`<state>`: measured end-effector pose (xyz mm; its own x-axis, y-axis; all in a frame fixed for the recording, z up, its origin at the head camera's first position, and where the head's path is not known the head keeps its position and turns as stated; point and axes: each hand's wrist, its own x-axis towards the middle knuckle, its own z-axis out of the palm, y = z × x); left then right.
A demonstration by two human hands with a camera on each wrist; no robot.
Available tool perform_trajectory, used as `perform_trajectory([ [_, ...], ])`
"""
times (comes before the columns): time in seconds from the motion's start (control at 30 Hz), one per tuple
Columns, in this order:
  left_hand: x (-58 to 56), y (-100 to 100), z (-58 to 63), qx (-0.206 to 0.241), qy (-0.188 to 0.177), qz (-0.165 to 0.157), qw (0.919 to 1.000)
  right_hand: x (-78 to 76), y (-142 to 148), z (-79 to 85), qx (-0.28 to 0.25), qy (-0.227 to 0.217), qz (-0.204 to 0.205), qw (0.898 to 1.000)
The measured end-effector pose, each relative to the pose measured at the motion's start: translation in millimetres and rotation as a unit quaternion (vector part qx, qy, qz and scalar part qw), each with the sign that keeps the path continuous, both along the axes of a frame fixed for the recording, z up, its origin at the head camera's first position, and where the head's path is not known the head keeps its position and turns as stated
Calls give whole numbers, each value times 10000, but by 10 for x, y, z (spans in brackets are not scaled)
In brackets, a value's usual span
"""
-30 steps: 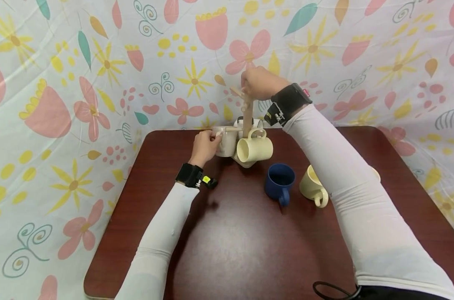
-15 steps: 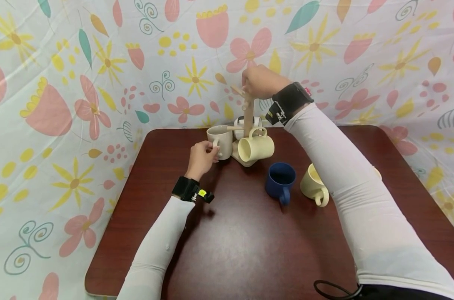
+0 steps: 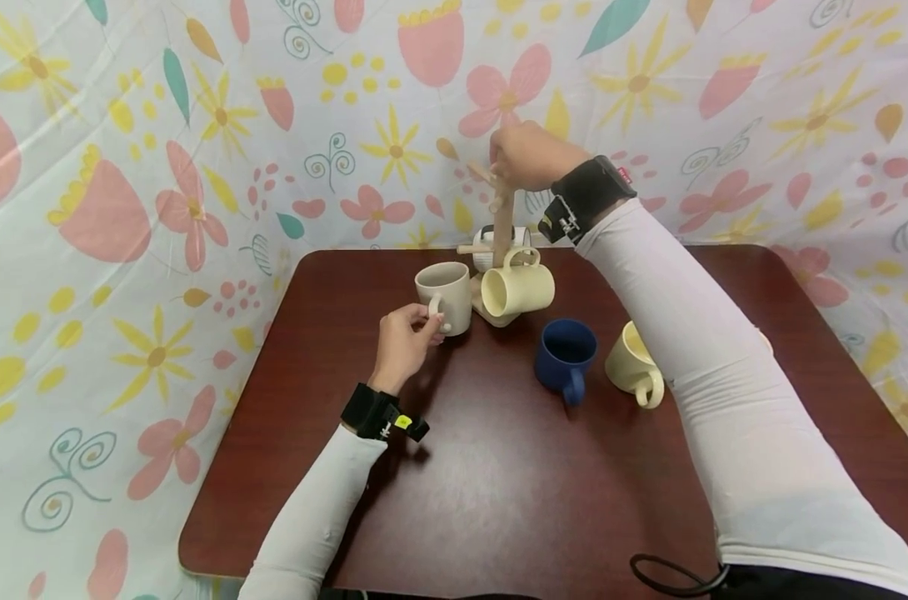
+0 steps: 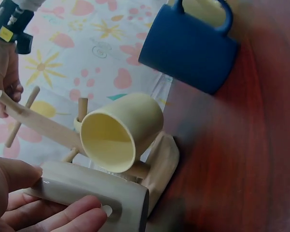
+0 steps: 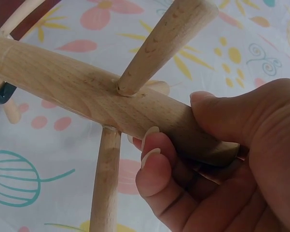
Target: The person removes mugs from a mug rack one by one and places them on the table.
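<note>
My left hand [image 3: 407, 343] pinches the handle of a light grey mug [image 3: 454, 298], which is upright just left of a wooden mug tree [image 3: 503, 218]. Thumb and fingers close on that handle in the left wrist view. At the top of the tree's post, my right hand [image 3: 532, 157] grips the wood; the right wrist view shows its thumb and fingers around the post end [image 5: 183, 121]. A pale yellow mug [image 3: 525, 290] hangs by its handle from a lower peg, mouth toward the left. Behind the post hangs a white mug [image 3: 486, 247] with a dark handle, partly hidden.
On the brown table [image 3: 454, 500], a blue mug [image 3: 566, 354] stands right of the tree's base. Beside it is another pale yellow mug [image 3: 632, 371], partly covered by the right sleeve. A flowered cloth [image 3: 222, 167] hangs behind and left of the table.
The grey mug has come off the left peg of the tree and moved toward me and slightly down in my left hand. My right hand stays on the post.
</note>
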<state>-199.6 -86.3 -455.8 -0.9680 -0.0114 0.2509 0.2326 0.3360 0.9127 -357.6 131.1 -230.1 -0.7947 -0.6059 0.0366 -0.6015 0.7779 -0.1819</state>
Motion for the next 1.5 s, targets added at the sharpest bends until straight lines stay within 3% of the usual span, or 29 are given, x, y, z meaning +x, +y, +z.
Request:
perform_trajectory([
  [0.63, 422, 247, -123, -271, 463, -12, 9986, 30, 19, 46, 115, -98, 44, 9999],
  [0.97, 632, 356, -164, -5, 630, -414, 9972, 44, 0, 29, 55, -142, 43, 9999],
  [1.3, 702, 394, -243, 205, 595, -518, 9967, 35, -14, -11, 64, -101, 11, 9999],
  [1.5, 685, 401, -261, -36, 684, -488, 9965, 26, -19, -8, 63, -116, -1, 9999],
])
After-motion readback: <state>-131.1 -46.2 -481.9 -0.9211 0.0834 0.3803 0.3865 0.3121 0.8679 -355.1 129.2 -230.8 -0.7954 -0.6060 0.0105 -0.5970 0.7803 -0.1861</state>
